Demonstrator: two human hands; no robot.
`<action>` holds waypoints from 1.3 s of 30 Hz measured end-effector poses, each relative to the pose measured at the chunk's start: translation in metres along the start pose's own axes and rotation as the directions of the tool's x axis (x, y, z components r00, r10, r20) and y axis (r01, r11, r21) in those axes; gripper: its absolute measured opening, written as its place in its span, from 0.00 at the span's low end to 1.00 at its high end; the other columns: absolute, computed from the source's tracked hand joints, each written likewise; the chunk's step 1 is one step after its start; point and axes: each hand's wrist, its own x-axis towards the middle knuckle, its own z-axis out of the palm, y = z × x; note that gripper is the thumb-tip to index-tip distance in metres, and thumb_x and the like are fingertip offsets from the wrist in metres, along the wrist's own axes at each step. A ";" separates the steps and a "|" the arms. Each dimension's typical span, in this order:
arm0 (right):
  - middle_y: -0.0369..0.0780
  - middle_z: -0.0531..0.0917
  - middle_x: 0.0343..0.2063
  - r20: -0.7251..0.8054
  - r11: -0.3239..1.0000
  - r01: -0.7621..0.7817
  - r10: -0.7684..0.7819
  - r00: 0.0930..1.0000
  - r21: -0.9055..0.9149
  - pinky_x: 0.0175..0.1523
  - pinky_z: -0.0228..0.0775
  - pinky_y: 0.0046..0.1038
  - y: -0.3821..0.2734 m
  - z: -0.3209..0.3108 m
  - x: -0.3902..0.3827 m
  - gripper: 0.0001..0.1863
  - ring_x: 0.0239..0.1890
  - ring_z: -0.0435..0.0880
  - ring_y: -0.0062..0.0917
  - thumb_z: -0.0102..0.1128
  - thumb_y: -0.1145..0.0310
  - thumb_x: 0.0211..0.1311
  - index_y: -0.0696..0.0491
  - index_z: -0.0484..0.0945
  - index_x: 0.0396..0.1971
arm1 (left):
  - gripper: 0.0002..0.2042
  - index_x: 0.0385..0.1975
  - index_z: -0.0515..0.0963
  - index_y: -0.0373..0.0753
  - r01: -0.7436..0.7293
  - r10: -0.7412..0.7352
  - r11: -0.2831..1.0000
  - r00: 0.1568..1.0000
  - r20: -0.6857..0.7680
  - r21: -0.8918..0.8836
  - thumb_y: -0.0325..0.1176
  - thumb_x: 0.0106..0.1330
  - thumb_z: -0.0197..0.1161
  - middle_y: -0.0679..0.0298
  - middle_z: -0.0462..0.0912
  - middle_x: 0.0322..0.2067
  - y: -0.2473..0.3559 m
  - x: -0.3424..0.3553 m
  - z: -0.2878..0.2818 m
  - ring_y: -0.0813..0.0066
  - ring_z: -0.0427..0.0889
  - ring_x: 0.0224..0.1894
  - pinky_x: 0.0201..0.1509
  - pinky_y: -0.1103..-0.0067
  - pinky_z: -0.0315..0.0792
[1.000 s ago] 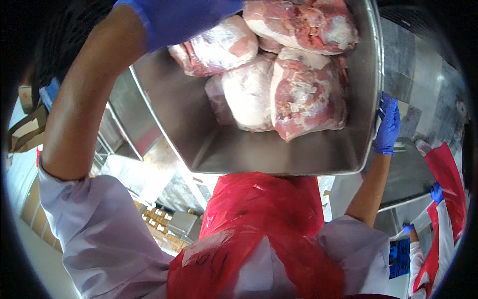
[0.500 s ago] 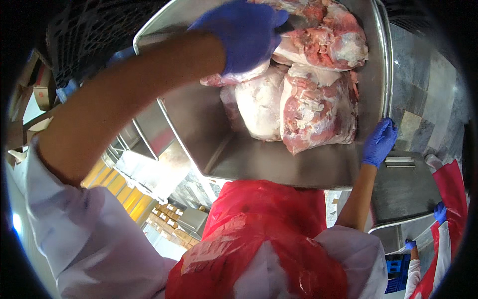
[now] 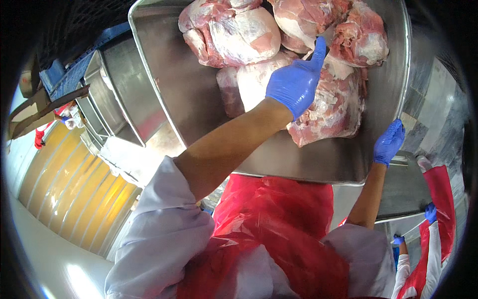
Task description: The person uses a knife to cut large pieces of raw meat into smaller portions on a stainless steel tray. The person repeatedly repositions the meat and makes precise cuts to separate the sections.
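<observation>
A deep metal tub point(image 3: 194, 99) stands before me with several large raw cuts of meat in it. My left hand point(image 3: 298, 82), in a blue glove, lies over the near cut of meat point(image 3: 333, 112), one finger stretched out toward the cuts behind. Its other fingers are partly hidden. A pale, fatty cut of meat point(image 3: 249, 82) sits just left of this hand, below a bigger cut point(image 3: 244, 35). At the right, my right hand point(image 3: 389, 143), gloved in blue as well, is closed around the tub's rim point(image 3: 407, 65).
More metal tubs point(image 3: 127, 74) stand at the left, near a cardboard box point(image 3: 37, 112) and a yellow striped surface point(image 3: 74, 184). To the right is another metal tub point(image 3: 406, 187). A co-worker in a red apron point(image 3: 440, 199) holds its edge with blue gloves.
My left hand has moved right and nearer to me, from the far left cuts to the near cut. The view has shifted. My right hand stays on the rim.
</observation>
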 end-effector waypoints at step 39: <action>0.45 0.71 0.60 0.866 0.657 0.664 -0.035 0.498 -0.356 0.64 0.59 0.45 -0.179 0.100 0.267 0.27 0.62 0.69 0.41 0.51 0.47 0.55 0.37 0.75 0.55 | 0.27 0.70 0.53 0.45 0.181 -0.413 -0.097 0.887 0.205 -0.979 0.36 0.73 0.50 0.72 0.65 0.18 -0.033 -0.130 -0.072 0.87 0.59 0.15 0.17 0.87 0.57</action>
